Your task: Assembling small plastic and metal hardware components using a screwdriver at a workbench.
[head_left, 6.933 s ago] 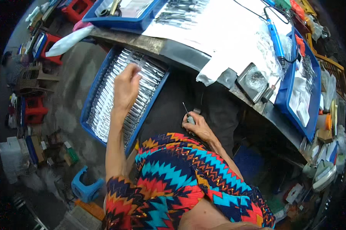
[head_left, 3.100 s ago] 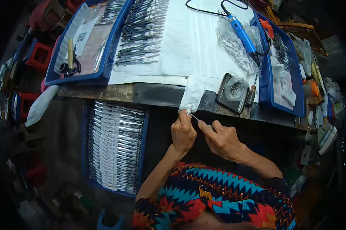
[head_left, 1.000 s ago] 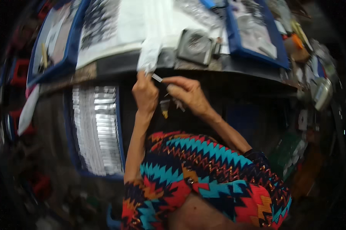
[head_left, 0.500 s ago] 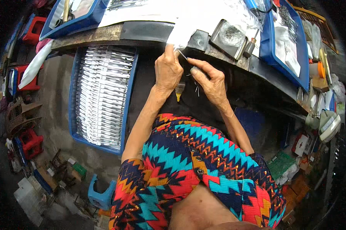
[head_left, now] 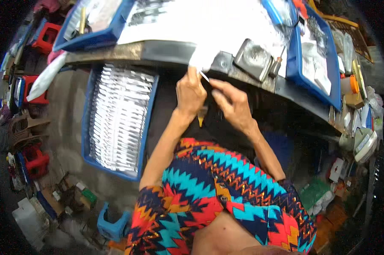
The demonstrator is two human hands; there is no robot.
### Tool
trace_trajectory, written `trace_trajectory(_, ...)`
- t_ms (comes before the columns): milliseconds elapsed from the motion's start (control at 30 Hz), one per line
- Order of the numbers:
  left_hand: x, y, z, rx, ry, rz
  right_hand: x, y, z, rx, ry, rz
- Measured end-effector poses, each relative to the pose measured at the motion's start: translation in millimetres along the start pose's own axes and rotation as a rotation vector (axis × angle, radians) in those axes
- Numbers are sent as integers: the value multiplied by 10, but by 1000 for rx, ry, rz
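At the bench's front edge, my left hand (head_left: 190,95) is closed, its fingertips pinching one end of a thin, pale metal strip (head_left: 204,76). My right hand (head_left: 233,104) has bent fingers, with index finger and thumb at the strip's other end; blur hides the exact grip. White sheeting (head_left: 199,56) hangs over the edge just above the left fingertips. Below the hands, between the wrists, a yellow-tipped tool (head_left: 201,120) points downward. To the left stands a blue crate (head_left: 86,144) packed with rows of shiny metal pieces (head_left: 117,123).
The bench edge (head_left: 166,52) curves across in front. On it are a blue tray (head_left: 111,36) at left, another blue tray (head_left: 295,63) at right, a small metal dish (head_left: 243,57) and a screwdriver (head_left: 277,66). A blue stool (head_left: 111,225) and red stools (head_left: 35,159) stand on the floor.
The whole view has shifted, so the bench and crate sit lower and blurrier. Both hands stay together at the edge. Thin strands that hung below my right fingers no longer show clearly.
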State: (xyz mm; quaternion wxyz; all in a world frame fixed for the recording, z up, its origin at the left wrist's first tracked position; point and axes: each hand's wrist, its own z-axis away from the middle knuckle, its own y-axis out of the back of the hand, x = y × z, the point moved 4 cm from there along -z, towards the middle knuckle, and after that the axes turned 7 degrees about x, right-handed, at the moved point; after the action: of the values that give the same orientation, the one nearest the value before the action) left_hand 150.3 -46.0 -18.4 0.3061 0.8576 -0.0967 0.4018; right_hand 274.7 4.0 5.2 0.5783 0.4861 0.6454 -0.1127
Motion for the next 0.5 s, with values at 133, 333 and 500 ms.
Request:
trace_trajectory(133, -74, -18, 73, -38, 57, -21, -193, -29, -2, -39, 264, 482)
trace_trajectory(333, -43, 7, 98, -51, 37, -54, -355, -65, -8, -152, 431, 737)
trace_trajectory(500, -51, -5, 84, -22, 52, -104, -336, -69, -65, -243, 361, 735)
